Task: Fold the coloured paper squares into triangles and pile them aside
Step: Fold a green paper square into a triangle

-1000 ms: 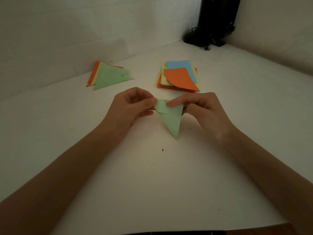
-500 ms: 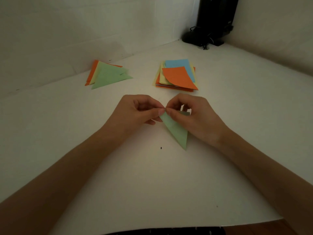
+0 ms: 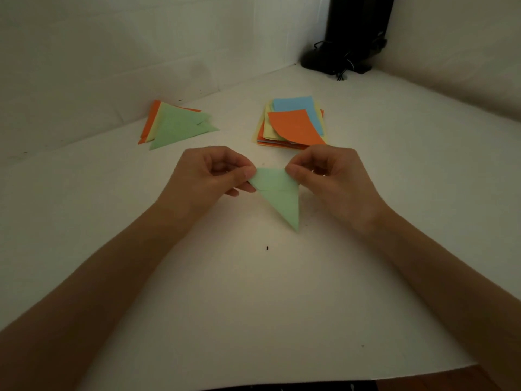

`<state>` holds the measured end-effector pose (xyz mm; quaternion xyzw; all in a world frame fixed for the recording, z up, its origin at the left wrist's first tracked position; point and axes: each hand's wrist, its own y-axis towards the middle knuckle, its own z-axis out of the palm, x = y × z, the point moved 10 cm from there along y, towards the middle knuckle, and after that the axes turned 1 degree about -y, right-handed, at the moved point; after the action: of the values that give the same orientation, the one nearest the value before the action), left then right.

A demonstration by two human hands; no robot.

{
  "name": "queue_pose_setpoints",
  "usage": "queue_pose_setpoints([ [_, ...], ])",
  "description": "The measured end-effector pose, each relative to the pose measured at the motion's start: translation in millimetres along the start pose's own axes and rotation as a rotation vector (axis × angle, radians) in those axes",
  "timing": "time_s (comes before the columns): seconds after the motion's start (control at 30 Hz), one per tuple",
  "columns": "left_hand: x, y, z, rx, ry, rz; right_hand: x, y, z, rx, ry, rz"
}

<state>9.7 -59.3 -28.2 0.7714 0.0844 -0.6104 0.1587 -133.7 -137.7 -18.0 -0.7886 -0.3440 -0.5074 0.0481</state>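
A folded green paper triangle hangs point-down just above the white table, in the middle of the view. My left hand pinches its upper left corner between thumb and fingers. My right hand pinches its upper right corner. A crease line runs across the triangle near its top. Behind my right hand lies the stack of unfolded paper squares, orange and blue on top. To the back left sits the pile of folded triangles, green over yellow and orange.
White walls close the table at the back and the right. A black stand with cables fills the far corner. The table's front edge runs along the bottom of the view.
The hands have drawn apart, from touching over the triangle's top to holding its two upper corners. The triangle now faces me spread wide; half a second ago it looked narrow.
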Motion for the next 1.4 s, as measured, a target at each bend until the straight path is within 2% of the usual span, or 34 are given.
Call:
queue_pose_setpoints([
  [0.17,3.8,1.4,-8.3,-0.041,-0.091,-0.044,-4.0,2.1,-1.5,0.013,0.211,0.069],
  [0.37,17.9,-0.1,-3.3,0.020,-0.209,-0.171,-6.9,1.6,-1.1,-0.002,0.201,0.087],
  [0.53,15.4,-0.6,-1.5,0.017,-0.253,-0.167,-17.4,-3.2,14.4,0.084,0.266,0.217],
  [0.8,15.0,-1.7,5.4,0.064,-0.379,-0.205,-9.0,-3.1,13.5,0.057,0.365,0.165],
  [1.0,12.2,-0.9,3.6,0.006,-0.400,-0.191,-7.9,-3.2,10.6,0.020,0.369,0.138],
  [1.1,10.3,-3.3,10.3,0.022,-0.286,-0.157,-6.0,-3.3,10.8,0.012,0.375,0.119],
  [1.2,9.8,-5.2,11.3,0.010,-0.211,-0.121,-3.6,-4.7,18.1,0.067,0.397,0.112],
  [1.3,14.1,-3.4,6.0,-0.003,-0.241,-0.135,-2.9,-6.1,26.9,0.168,0.316,0.073],
  [1.4,17.4,-3.1,10.3,0.055,-0.267,-0.165,0.7,-5.5,28.0,0.211,0.248,0.007],
])
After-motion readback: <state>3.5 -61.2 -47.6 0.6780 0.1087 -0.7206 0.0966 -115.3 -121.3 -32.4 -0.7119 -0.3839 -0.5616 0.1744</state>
